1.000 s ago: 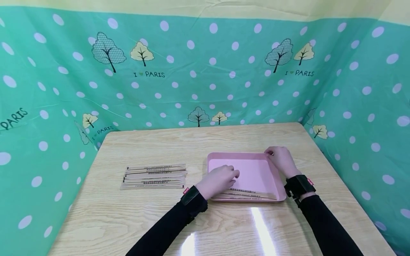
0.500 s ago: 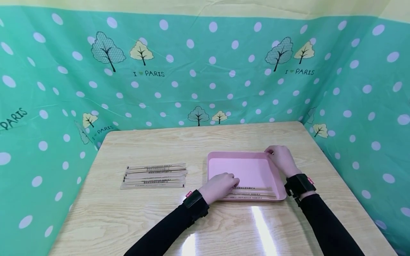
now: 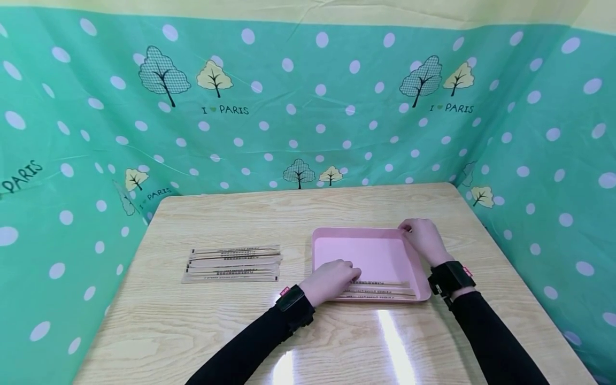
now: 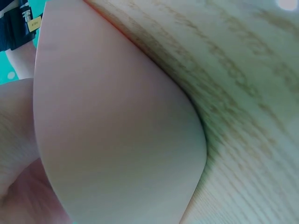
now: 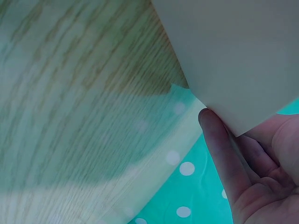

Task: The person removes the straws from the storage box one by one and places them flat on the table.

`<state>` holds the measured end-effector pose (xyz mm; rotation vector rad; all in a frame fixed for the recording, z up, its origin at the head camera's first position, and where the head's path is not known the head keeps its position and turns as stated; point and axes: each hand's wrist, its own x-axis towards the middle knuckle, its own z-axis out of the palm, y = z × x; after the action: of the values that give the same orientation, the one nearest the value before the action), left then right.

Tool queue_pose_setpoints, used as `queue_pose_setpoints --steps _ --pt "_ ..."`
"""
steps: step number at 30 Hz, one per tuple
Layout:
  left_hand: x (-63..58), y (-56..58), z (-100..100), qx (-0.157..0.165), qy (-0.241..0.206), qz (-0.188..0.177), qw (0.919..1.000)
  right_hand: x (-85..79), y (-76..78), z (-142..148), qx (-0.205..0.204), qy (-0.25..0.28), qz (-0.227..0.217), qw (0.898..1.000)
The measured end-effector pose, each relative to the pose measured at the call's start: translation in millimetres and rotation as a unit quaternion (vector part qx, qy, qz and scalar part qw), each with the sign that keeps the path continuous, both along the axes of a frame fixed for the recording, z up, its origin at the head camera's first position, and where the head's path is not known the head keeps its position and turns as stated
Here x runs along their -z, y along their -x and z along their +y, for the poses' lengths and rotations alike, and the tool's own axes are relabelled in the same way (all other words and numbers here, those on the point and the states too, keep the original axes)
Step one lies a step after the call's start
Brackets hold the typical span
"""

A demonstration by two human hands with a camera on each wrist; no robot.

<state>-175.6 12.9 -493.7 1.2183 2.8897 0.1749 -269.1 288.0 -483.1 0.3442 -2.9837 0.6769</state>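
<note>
My left hand [image 3: 332, 279] is inside the pink tray [image 3: 368, 231], its fingers curled at the left part of the uppermost wrapped straw [image 3: 380, 282]. Its fingertips are partly hidden, but they appear to pinch that straw. Several wrapped straws [image 3: 385, 292] lie side by side along the tray's near wall. At the far right corner my right hand [image 3: 423, 240] pinches the tray's rim. The right wrist view shows fingers [image 5: 216, 140] against the outside of the tray wall [image 5: 233, 60]. In the left wrist view the tray's outer wall [image 4: 121, 121] hides most of the left hand [image 4: 16, 135].
A row of several wrapped straws [image 3: 232, 264] lies on the wooden table [image 3: 159, 321], left of the tray. A green dotted curtain [image 3: 320, 128] surrounds the table's back and sides.
The left hand has come down slightly inside the tray, and the uppermost straw has turned from slanted to nearly parallel with the others. The right hand stays at the corner.
</note>
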Motion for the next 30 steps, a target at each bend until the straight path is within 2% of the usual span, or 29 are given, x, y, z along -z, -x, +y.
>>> queue_pose_setpoints --steps 9,20,30 --pt "-3.5 -0.5 0 0.004 0.002 0.018 0.9998 -1.3 -1.4 -1 0.001 0.001 0.003 1.0" --pt "-31.3 -8.9 -8 -0.004 0.011 0.061 0.9981 -1.6 -0.7 -1 -0.005 -0.005 0.01 1.0" --pt "-39.9 -13.2 -12 0.003 -0.001 0.077 0.997 -1.7 -1.9 -3 0.004 -0.002 -0.006 1.0"
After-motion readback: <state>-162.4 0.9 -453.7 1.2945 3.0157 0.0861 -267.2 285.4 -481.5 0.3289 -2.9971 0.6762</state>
